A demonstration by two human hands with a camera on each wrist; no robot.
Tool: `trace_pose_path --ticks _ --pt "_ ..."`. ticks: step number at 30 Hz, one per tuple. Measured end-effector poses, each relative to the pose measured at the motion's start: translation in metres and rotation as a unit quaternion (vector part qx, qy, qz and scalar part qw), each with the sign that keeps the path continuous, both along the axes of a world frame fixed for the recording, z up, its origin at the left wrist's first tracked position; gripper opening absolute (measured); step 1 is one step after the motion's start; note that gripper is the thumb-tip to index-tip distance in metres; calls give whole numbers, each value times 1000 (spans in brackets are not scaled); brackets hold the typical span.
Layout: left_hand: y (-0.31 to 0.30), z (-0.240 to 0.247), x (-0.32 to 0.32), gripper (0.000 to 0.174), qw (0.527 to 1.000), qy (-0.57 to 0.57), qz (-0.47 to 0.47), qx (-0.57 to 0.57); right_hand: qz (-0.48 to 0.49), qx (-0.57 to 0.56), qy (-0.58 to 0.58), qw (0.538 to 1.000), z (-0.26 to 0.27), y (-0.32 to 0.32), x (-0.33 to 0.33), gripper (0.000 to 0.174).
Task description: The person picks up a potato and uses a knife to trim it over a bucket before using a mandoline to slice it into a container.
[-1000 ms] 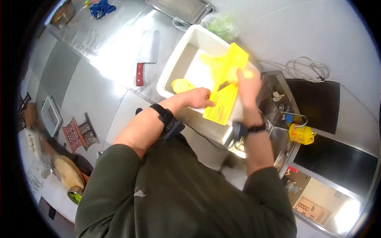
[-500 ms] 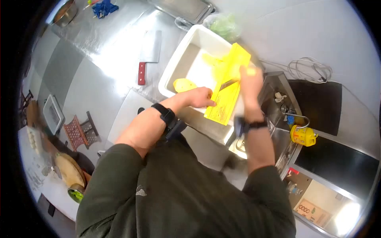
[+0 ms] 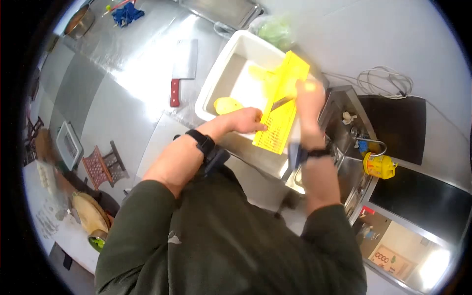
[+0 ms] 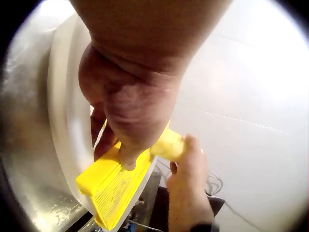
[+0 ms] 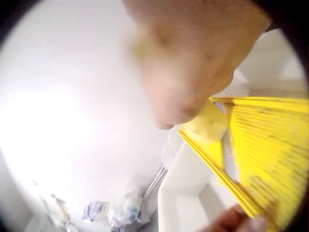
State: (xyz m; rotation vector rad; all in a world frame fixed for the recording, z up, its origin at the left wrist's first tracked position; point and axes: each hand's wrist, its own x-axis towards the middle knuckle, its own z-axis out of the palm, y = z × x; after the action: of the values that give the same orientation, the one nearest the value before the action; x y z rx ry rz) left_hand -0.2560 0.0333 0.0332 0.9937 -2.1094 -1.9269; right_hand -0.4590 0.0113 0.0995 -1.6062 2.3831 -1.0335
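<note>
A yellow mandoline slicer [image 3: 278, 123] is gripped by the left hand [image 3: 246, 121], a potato [image 4: 168, 144] by the right hand [image 3: 310, 102], over a white tub [image 3: 210, 79], centre; upper left, a cleaver [image 3: 186, 60] is laid on the steel counter [image 3: 155, 42]

Dark green shirt [image 3: 246, 236], elbow-length sleeves [image 3: 132, 221], pale patch [image 3: 174, 238] on the shirt's left side, black wrist straps [image 3: 201, 141] beyond its sleeves

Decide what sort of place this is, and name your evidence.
Probably a kitchen: a red-handled cleaver lies on a metal counter, near a yellow slicer held over a white tub.
</note>
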Motion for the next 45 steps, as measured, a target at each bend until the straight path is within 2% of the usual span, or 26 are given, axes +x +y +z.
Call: trace_pose_path --ticks 3,5,8,10,12,13,15,17,19,20,22,23,25,27,30,31,34,35,36,38,40,42,45 --pt "3 0 0 39 1000 3 -3 9 4 35 -39 999 -3 91 26 36" --pt "-4 -3 3 38 1000 11 15 4 39 -24 61 997 -12 131 39 33" --pt "7 -5 1 38 1000 8 7 -6 86 -25 113 990 -37 91 4 33" --pt "0 -1 0 39 1000 -6 3 17 -61 18 -77 995 -1 27 23 37" --pt "1 -1 -1 39 1000 -2 3 24 -15 -42 -56 997 -2 -21 3 40" --pt "2 1 1 39 1000 4 6 31 -20 -44 -61 997 -4 -13 1 40" --pt "-1 0 1 40 1000 -8 -5 11 -6 -30 7 1000 -1 -4 4 38" --pt "-1 0 0 40 999 -6 3 41 28 14 -87 996 -3 52 14 38" --pt "3 -2 1 43 1000 1 8 28 0 97 54 994 -1 107 33 38" --pt "1 -3 3 46 1000 -1 9 6 8 99 56 993 -6 110 33 38" --pt "-2 -2 4 46 1000 -9 14 9 25 -8 60 998 -12 115 39 40" --pt "1 -2 2 46 1000 -16 10 11 -17 48 10 999 -8 88 32 38" --pt "0 -6 -1 40 1000 2 15 19 -48 14 -77 996 -7 29 19 37" --pt "5 -8 0 36 998 28 36 33 -37 -42 -63 996 -7 -20 4 37" --pt "2 2 2 35 1000 -5 21 18 -18 -20 -26 999 -8 -6 8 39" --pt "-2 3 2 35 1000 0 20 14 -25 49 -48 997 -7 19 14 38" --pt "4 -4 1 35 999 11 24 37 8 37 -7 999 -7 116 44 34" --pt "4 -7 0 36 999 17 27 26 30 20 19 999 -12 129 46 33" --pt "3 -10 0 37 999 20 28 14 33 20 16 999 -11 120 46 33" --pt "5 -4 2 37 1000 -6 5 -1 -35 58 7 998 -7 91 39 32" --pt "2 -1 0 36 999 -8 24 47 -38 -10 -21 999 -19 32 14 33" --pt "2 -3 -2 35 998 3 23 55 -32 -37 -67 997 2 -10 13 35" --pt "1 2 1 35 999 10 20 46 -46 -3 -41 998 6 2 15 34"
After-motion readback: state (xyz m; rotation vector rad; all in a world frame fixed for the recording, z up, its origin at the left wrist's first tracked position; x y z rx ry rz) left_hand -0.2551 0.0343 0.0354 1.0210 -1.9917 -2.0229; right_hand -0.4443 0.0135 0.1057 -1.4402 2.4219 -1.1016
